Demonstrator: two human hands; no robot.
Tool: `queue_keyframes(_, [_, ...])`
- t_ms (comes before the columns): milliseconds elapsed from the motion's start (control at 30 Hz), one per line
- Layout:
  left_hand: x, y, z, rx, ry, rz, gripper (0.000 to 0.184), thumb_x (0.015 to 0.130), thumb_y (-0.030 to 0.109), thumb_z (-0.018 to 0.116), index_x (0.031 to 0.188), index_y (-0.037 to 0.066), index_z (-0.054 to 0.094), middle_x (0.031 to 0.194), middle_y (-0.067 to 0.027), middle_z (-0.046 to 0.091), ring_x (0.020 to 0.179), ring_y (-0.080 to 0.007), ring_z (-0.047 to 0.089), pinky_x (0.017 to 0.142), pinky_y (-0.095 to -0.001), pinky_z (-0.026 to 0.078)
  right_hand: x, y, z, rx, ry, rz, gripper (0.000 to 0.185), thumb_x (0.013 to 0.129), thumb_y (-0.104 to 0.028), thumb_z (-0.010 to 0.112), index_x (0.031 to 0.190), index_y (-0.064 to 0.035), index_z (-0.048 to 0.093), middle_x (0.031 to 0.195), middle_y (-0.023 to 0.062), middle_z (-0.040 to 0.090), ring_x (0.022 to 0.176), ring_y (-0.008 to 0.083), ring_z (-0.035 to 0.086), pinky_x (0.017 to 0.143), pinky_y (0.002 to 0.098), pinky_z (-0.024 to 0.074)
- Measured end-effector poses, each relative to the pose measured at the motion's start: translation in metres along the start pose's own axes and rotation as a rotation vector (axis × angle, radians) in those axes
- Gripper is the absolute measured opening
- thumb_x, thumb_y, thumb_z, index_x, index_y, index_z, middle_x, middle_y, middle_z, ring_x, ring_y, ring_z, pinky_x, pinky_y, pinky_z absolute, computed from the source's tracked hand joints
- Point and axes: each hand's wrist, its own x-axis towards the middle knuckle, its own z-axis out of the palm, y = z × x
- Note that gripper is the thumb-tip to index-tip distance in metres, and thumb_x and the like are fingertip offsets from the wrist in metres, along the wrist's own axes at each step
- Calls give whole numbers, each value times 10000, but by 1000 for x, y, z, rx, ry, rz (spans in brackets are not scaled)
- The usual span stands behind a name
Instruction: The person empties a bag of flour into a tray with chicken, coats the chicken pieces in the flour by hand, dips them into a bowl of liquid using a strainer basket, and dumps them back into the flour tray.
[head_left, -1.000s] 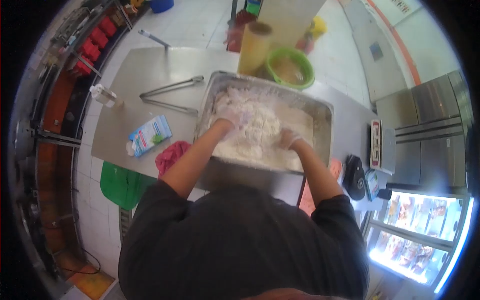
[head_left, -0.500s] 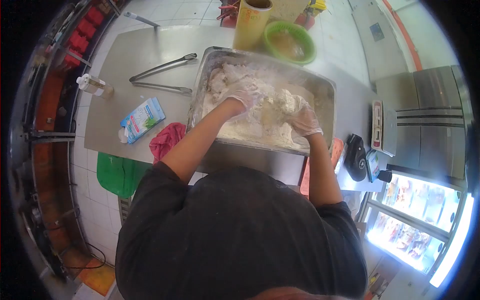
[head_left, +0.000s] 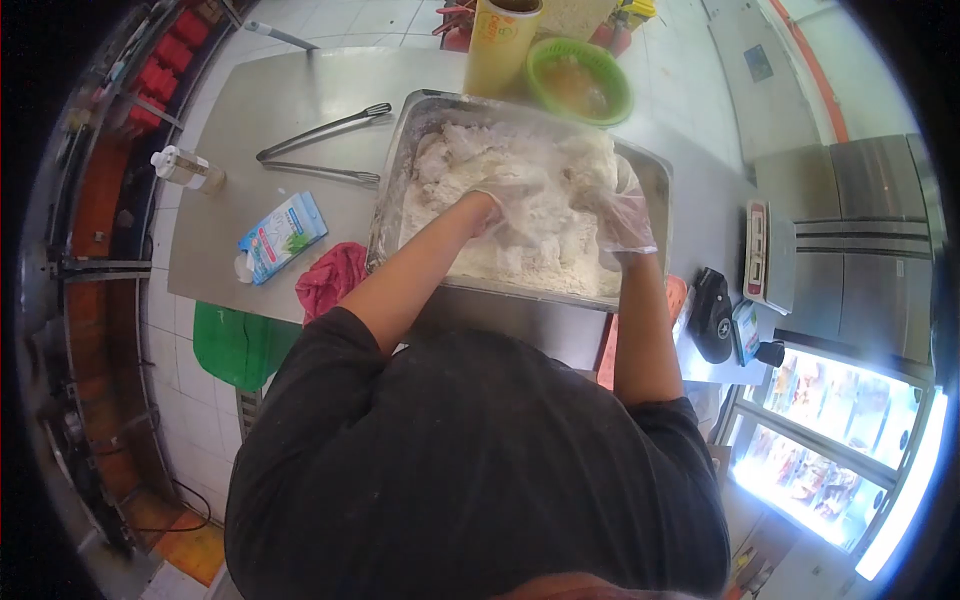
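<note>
A deep metal tray (head_left: 655, 180) holds white flour (head_left: 560, 265) with flour-coated lumps (head_left: 445, 160) at its left and back. My left hand (head_left: 512, 205), in a clear plastic glove, is in the flour near the middle of the tray; its fingers are blurred and partly covered by flour. My right hand (head_left: 612, 205), also in a clear glove, is at the right of the flour beside a coated heap. Its fingers are hidden by flour and blur, and I cannot make out whether it holds anything.
Metal tongs (head_left: 325, 135), a bottle (head_left: 188, 168), a blue packet (head_left: 283, 238) and a red cloth (head_left: 330, 280) lie left of the tray. Behind it stand a yellow cylinder (head_left: 497, 50) and a green basket (head_left: 545, 75). A scale (head_left: 768, 255) and a black object (head_left: 711, 315) are at the right.
Since one second ago the view has shifted, and the tray appears higher in it. My left hand has moved right within the flour. My right hand has lifted and now stands upright beside the heap.
</note>
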Motion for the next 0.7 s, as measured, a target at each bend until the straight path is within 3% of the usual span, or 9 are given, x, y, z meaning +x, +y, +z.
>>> queue_keyframes(167, [71,-39,-44,316,153,282,421,929,306,620,1276,73,568,1138,-135,666,1028,-250,660,812,-350,542,-2,0,-11,-353,134,-31,497,817,-86,727,1269,4,540,1123,60,650,971,146,629,831,287,516])
queue_keyframes(200, [77,-34,-54,1191,190,521,373,911,319,617,1185,66,623,1134,-169,668,1012,-269,664,818,-369,537,-6,-8,-5,-349,136,-20,497,817,-86,727,1269,4,540,1123,60,650,971,146,629,831,287,516])
queue_keyframes(267, [69,-32,-62,2074,181,731,345,893,331,614,1095,58,678,1131,-203,670,996,-288,668,824,-387,531,-13,-21,6,-566,206,142,446,779,-152,770,1167,-20,596,1039,55,679,913,135,630,816,280,512])
queue_keyframes(333, [37,-15,-53,1470,352,626,438,834,425,611,1039,51,713,1084,-235,675,971,-343,665,845,-428,515,-10,-2,-10,-487,192,175,467,769,-139,770,1181,-17,587,1054,51,672,911,128,628,813,274,512])
queue_keyframes(367, [15,-4,-49,1470,347,622,438,834,425,611,1039,51,713,1084,-235,675,971,-343,665,845,-428,515,-7,7,-19,-410,176,199,489,759,-127,770,1194,-13,578,1069,48,666,909,121,627,811,269,513])
queue_keyframes(433, [-26,10,-42,1657,65,35,505,830,456,592,1051,12,690,1070,-215,679,989,-355,648,852,-424,502,-5,20,-29,-282,130,134,540,764,-167,765,1236,-14,553,1109,74,662,950,162,638,840,289,513])
queue_keyframes(500, [-30,-7,-41,1699,-124,68,485,815,442,606,990,-1,700,1049,-232,680,991,-351,653,859,-414,502,-2,27,-38,-149,84,73,593,768,-207,759,1279,-15,528,1149,100,657,991,204,650,869,309,514])
queue_keyframes(567, [-62,3,-17,1793,-290,49,453,810,385,615,1007,-15,692,1085,-259,666,987,-363,665,867,-428,508,5,24,-41,-1113,109,-28,597,801,-255,707,1293,13,500,1186,150,645,1042,269,640,874,336,506])
queue_keyframes(700, [-43,-41,-11,1790,112,24,433,800,340,615,1113,54,699,1121,-211,680,1029,-336,672,904,-414,513,26,19,-32,-1558,-42,115,747,805,-423,682,1363,17,452,1289,214,590,1193,355,569,976,397,462])
